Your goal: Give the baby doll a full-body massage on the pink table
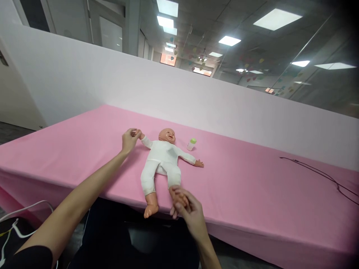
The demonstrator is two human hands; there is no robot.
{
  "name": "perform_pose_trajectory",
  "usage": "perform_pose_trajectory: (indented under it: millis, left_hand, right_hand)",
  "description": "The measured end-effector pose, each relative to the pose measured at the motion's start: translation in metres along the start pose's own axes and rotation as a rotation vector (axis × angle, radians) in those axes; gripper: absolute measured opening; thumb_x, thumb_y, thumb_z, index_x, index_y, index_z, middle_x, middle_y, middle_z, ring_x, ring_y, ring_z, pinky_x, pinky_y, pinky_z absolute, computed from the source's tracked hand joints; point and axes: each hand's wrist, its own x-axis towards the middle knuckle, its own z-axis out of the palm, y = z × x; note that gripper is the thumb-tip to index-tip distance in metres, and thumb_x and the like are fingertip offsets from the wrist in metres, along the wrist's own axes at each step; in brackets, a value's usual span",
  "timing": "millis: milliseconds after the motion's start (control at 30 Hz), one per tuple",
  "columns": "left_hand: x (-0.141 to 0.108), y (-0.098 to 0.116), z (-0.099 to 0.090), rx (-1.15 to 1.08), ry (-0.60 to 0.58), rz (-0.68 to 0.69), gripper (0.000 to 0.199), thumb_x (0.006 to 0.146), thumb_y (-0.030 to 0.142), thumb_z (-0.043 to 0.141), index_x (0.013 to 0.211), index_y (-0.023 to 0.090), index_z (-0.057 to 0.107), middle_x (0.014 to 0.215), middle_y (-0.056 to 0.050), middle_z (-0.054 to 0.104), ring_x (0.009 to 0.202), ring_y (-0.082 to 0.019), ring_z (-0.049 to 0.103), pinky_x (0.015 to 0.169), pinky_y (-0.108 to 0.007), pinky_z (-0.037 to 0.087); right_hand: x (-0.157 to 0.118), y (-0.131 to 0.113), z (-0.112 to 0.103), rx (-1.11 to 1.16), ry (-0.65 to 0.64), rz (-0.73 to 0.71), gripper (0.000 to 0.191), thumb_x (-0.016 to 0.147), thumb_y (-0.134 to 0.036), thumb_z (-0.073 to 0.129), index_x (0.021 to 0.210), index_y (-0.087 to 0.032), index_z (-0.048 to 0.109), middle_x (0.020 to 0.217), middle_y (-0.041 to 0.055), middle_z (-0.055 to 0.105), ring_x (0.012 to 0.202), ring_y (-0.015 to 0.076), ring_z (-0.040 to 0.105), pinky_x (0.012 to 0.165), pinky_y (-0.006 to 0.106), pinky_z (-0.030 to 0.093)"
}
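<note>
A baby doll in a white cloth body lies on its back on the pink-covered table, its head away from me and its legs over the near edge. My left hand is closed around the doll's hand on the left side, holding that arm out. With my right hand I grip the doll's foot on the right side; the fingers wrap round it and partly hide it. The doll's other arm stretches out to the right and its other foot hangs free. A small bottle with a green cap stands beside the doll's head.
Black cables lie on the table's right side. A white partition with glass above runs along the back edge. White cables hang over a dark item at the lower left.
</note>
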Motion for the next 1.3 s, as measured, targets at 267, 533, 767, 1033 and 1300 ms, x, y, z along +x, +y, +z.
perform_pose_trajectory:
  millis: [267, 533, 767, 1033, 1300]
  left_hand:
    - [0.013, -0.042, -0.032, 0.468, -0.213, -0.394, 0.036, 0.092, 0.033, 0.056, 0.119, 0.012, 0.069, 0.095, -0.014, 0.076, 0.084, -0.028, 0.071, 0.077, -0.037, 0.052]
    - [0.012, -0.030, -0.036, 0.818, -0.199, -0.278, 0.044, 0.095, 0.037, 0.056, 0.131, 0.016, 0.068, 0.137, -0.020, 0.064, 0.114, -0.039, 0.066, 0.086, -0.046, 0.052]
    - [-0.018, 0.043, 0.027, 0.342, -0.329, 0.173, 0.033, 0.097, 0.033, 0.056, 0.122, 0.020, 0.073, 0.114, -0.009, 0.075, 0.090, -0.024, 0.071, 0.082, -0.035, 0.054]
    - [-0.053, 0.099, 0.155, -0.405, -0.834, -0.243, 0.021, 0.091, 0.032, 0.071, 0.080, 0.015, 0.074, 0.084, -0.010, 0.077, 0.071, -0.018, 0.071, 0.072, -0.031, 0.056]
    - [-0.056, 0.076, 0.198, -0.448, -0.556, -0.275, 0.011, 0.092, 0.013, 0.062, 0.087, 0.015, 0.072, 0.086, -0.008, 0.074, 0.070, -0.016, 0.069, 0.070, -0.030, 0.055]
  right_hand:
    - [-0.062, 0.091, 0.006, 0.152, -0.108, 0.051, 0.050, 0.095, -0.039, 0.074, 0.143, -0.041, 0.062, 0.173, 0.0066, 0.027, 0.119, 0.0304, 0.070, 0.091, 0.045, 0.064]
    - [-0.076, 0.071, -0.043, 0.002, -0.226, 0.078, 0.071, 0.090, -0.036, 0.081, 0.153, -0.047, 0.050, 0.167, 0.0090, 0.041, 0.119, 0.0323, 0.071, 0.074, 0.037, 0.066]
    - [0.008, 0.006, -0.084, -0.145, 0.111, 0.001, 0.030, 0.091, -0.049, 0.077, 0.102, -0.021, 0.078, 0.093, 0.0124, 0.080, 0.066, 0.0213, 0.072, 0.062, 0.035, 0.062]
    - [0.171, -0.005, -0.095, -0.236, 0.284, 0.014, 0.040, 0.082, -0.057, 0.077, 0.089, -0.017, 0.077, 0.092, 0.0112, 0.079, 0.065, 0.0168, 0.069, 0.061, 0.028, 0.058]
    - [0.224, 0.044, -0.098, -0.332, 0.338, 0.177, 0.037, 0.090, -0.049, 0.069, 0.069, -0.019, 0.065, 0.064, 0.0060, 0.071, 0.047, 0.0159, 0.063, 0.044, 0.026, 0.051]
